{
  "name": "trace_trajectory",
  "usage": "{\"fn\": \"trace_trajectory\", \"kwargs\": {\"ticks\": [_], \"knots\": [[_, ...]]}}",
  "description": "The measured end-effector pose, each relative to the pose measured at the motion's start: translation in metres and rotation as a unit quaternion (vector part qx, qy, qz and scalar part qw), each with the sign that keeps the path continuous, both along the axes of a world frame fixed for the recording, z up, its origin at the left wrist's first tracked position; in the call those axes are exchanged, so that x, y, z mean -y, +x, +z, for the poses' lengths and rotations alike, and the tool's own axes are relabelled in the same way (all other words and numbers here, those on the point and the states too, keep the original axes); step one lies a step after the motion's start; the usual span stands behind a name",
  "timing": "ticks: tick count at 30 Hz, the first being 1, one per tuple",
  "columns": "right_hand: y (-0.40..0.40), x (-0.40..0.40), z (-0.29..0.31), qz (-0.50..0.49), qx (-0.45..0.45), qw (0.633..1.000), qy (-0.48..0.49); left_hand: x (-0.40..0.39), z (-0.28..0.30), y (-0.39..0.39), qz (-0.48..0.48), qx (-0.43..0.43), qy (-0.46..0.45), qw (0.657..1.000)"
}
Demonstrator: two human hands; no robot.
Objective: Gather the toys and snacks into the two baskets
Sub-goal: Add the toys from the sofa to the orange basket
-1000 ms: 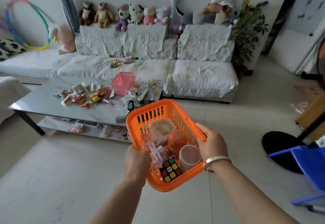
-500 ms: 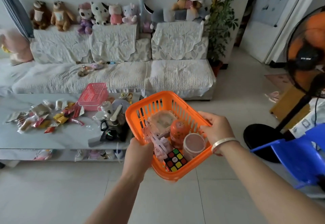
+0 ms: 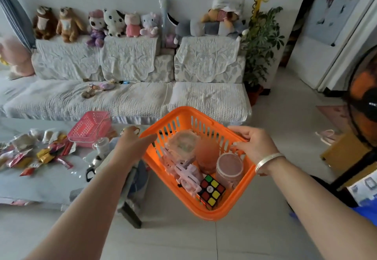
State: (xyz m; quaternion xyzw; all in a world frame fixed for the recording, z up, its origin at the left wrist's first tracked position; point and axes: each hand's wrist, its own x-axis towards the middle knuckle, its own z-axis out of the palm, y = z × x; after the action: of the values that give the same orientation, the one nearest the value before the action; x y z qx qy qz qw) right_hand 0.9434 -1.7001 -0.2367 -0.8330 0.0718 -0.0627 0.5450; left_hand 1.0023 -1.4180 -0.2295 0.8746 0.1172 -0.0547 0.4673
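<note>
An orange basket (image 3: pixel 214 212) hangs above the floor at the coffee table's right end. My right hand (image 3: pixel 253 143) grips its right rim. My left hand (image 3: pixel 132 143) lies against its left rim with the fingers stretched out. Inside are a puzzle cube (image 3: pixel 212 191), a pink-lidded tub (image 3: pixel 229 166), an orange jar (image 3: pixel 207 153), a round pink toy (image 3: pixel 181 141) and a pink plastic toy (image 3: pixel 183 170). A pink basket (image 3: pixel 89 126) stands on the coffee table (image 3: pixel 40 180) beside several snack packets (image 3: pixel 42 153).
A tea set (image 3: pixel 100 149) sits at the table's right end under my left forearm. A white sofa (image 3: pixel 126 98) with plush toys (image 3: pixel 114 21) and small dolls (image 3: pixel 98 88) runs behind. A fan (image 3: pixel 365 104), a potted plant (image 3: pixel 259 43) and a blue stool (image 3: pixel 367 210) stand on the right.
I have walked closer to the table with the orange basket. My left hand's fingers have loosened from a grip on the left rim and now stretch out along it.
</note>
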Motion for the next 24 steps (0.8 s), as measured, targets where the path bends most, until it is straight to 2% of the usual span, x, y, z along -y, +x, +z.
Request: {"fn": "trace_trajectory", "kwargs": {"ticks": [4, 11, 18, 24], "knots": [[0.054, 0.044, 0.011, 0.039, -0.002, 0.999, -0.009, 0.038, 0.014, 0.061, -0.063, -0.013, 0.064, 0.996], [0.146, 0.092, 0.015, 0.065, -0.016, 0.998, -0.006, 0.086, 0.013, 0.167, -0.141, -0.045, 0.092, 0.985], [0.248, 0.121, 0.027, 0.066, -0.015, 0.998, -0.019, 0.111, 0.005, 0.286, -0.222, -0.079, 0.023, 0.972], [0.330, 0.144, 0.032, 0.062, -0.026, 0.997, -0.041, 0.129, 0.003, 0.360, -0.209, -0.091, -0.031, 0.973]]}}
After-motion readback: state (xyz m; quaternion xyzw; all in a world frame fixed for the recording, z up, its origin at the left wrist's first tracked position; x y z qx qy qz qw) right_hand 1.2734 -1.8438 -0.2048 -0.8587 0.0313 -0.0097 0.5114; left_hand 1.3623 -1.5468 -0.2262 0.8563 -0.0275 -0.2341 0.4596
